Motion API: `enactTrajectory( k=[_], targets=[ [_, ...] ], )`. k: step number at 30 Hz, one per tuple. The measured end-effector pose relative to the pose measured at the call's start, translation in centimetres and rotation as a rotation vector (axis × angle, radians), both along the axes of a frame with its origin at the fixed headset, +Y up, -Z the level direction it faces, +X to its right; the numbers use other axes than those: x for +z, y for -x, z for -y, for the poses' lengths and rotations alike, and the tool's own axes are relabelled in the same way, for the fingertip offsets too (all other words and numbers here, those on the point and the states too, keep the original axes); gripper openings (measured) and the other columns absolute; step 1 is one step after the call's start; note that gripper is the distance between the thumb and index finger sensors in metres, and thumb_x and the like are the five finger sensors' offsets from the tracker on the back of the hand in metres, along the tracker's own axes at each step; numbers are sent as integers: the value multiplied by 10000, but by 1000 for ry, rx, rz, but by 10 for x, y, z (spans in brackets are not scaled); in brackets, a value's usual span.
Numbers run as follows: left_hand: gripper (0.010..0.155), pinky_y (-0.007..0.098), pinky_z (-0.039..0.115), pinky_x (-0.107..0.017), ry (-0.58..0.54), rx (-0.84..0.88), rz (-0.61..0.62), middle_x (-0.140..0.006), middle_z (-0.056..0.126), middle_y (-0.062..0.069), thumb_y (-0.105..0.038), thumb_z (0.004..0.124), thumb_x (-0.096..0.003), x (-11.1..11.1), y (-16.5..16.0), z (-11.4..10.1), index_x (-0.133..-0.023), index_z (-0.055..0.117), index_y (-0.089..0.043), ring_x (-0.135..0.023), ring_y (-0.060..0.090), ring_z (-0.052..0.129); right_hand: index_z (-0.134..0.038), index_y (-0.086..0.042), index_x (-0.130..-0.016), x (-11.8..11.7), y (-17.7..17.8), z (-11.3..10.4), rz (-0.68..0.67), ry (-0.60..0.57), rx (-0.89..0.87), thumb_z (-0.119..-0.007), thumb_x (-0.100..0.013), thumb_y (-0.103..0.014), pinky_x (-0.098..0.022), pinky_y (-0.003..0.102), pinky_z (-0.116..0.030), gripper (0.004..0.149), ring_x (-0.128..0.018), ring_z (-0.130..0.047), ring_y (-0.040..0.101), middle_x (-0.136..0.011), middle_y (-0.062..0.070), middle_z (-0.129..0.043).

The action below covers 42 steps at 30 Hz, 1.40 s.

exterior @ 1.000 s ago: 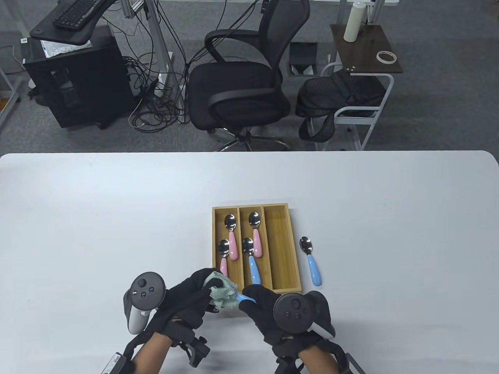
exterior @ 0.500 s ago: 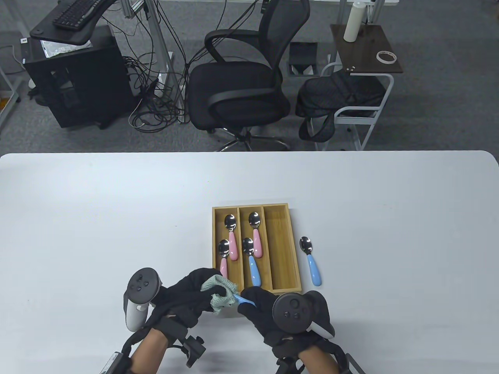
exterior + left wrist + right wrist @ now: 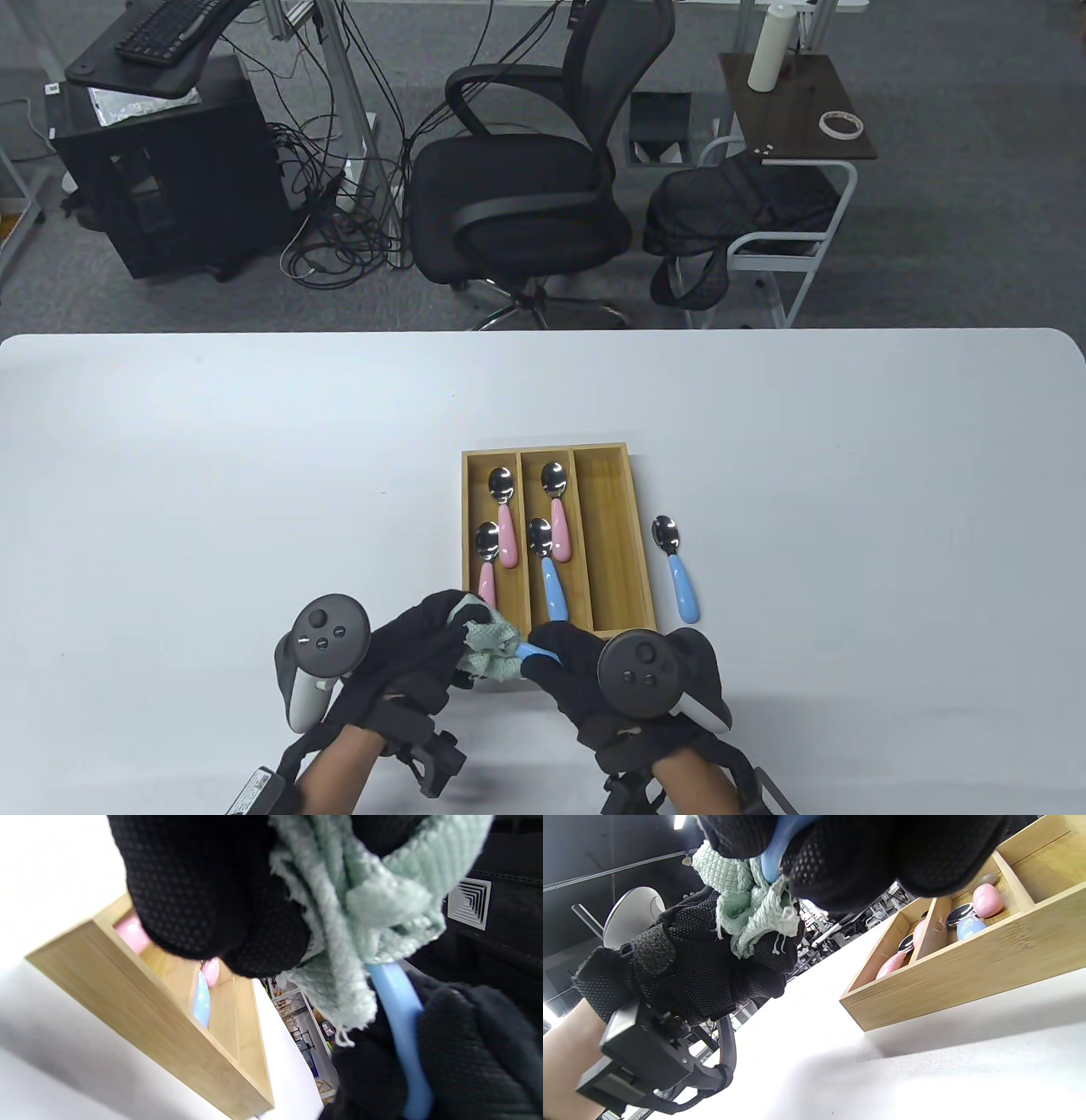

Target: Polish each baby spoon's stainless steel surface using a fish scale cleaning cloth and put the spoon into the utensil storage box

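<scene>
My right hand (image 3: 564,658) grips the blue handle of a baby spoon (image 3: 536,652) just in front of the wooden storage box (image 3: 613,543). My left hand (image 3: 437,637) holds the pale green cloth (image 3: 490,649) bunched around that spoon's bowl, which is hidden inside the cloth. In the left wrist view the cloth (image 3: 360,912) wraps the top of the blue handle (image 3: 403,1027). The box's left and middle compartments each hold two spoons, pink and blue handled. Its right compartment holds nothing. Another blue spoon (image 3: 676,569) lies on the table right of the box.
The white table (image 3: 254,475) spreads wide to the left, right and behind the box. Beyond its far edge stand an office chair (image 3: 526,170), a black cabinet (image 3: 170,170) and a small side table (image 3: 793,102).
The left hand has twisted back and forth with the cloth around the spoon's bowl, shifting slightly left then right again. The right hand has stayed put on the handle.
</scene>
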<state>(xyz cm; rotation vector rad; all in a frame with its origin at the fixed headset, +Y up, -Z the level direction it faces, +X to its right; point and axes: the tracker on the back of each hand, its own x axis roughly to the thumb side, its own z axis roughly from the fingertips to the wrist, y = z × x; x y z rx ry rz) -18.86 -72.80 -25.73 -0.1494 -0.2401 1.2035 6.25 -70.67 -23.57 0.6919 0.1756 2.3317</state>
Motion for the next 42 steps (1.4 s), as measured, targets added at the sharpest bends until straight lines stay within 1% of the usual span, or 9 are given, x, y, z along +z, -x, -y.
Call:
enactTrajectory(
  k=[7, 11, 18, 23, 26, 32, 36, 38, 42],
  targets=[
    [551, 336, 1023, -407, 142, 266, 85, -861, 903, 188, -402, 674, -607, -3, 2, 8, -1024, 689, -42, -591, 235, 1116, -571, -94, -987, 1, 0, -1, 5, -1, -24, -563, -655, -417, -469, 436, -847, 463, -450, -936, 134, -758, 72, -800],
    [542, 373, 1007, -453, 258, 418, 155, -929, 850, 216, -334, 748, -600, -7, 3, 16, -1053, 656, -51, -659, 293, 1086, -571, -86, -987, -2, -2, 2, -19, 80, -91, -565, -657, -405, -468, 439, -844, 458, -451, -935, 138, -757, 81, -798],
    [545, 334, 1013, -432, 128, 226, 59, -873, 903, 109, -374, 883, -529, -4, 8, 7, -987, 724, -123, -611, 210, 1107, -576, -117, -992, -2, 2, 6, -40, 141, -103, -586, -655, -404, -478, 449, -847, 443, -472, -956, 163, -779, 76, -809],
    [537, 312, 1018, -378, 19, -25, 49, -800, 945, 122, -425, 804, -556, -6, 4, 2, -975, 751, -93, -531, 168, 1123, -628, -120, -972, -10, 0, 16, -76, 257, -76, -670, -638, -419, -497, 471, -853, 450, -543, -1012, 222, -801, 79, -854],
    [531, 312, 1016, -372, -6, -28, 24, -787, 952, 116, -439, 774, -566, -5, 2, -1, -969, 760, -94, -520, 166, 1122, -653, -140, -968, -7, 2, 13, -109, 230, 6, -722, -618, -444, -531, 492, -820, 469, -676, -957, 283, -833, 57, -869],
    [516, 319, 1011, -371, -36, -36, -12, -779, 957, 105, -453, 743, -578, -2, 7, -5, -956, 775, -104, -516, 173, 1122, -686, -128, -948, -4, 6, 7, -123, 224, 30, -738, -609, -458, -423, 359, -840, 476, -556, -945, 244, -784, 58, -890],
    [511, 308, 1011, -371, -48, -40, -125, -766, 959, 65, -469, 711, -590, -3, 22, -8, -947, 776, -110, -516, 141, 1119, -702, -109, -945, -3, -1, 2, -116, 228, 57, -735, -615, -445, -395, 346, -839, 472, -520, -944, 247, -772, 70, -897],
    [514, 322, 1006, -372, 33, 78, -135, -769, 957, 79, -463, 716, -593, -6, 38, -7, -950, 775, -98, -521, 159, 1116, -695, -110, -950, -7, -8, 1, -88, 241, -12, -724, -619, -446, -398, 342, -840, 472, -524, -946, 241, -777, 63, -894],
    [517, 332, 997, -378, 120, 315, -194, -777, 948, 90, -460, 714, -599, -11, 64, 1, -957, 766, -91, -527, 172, 1108, -706, -91, -939, -41, -29, -11, 201, 244, -145, -730, -614, -460, -322, 295, -853, 491, -421, -967, 179, -754, 68, -907]
  ],
)
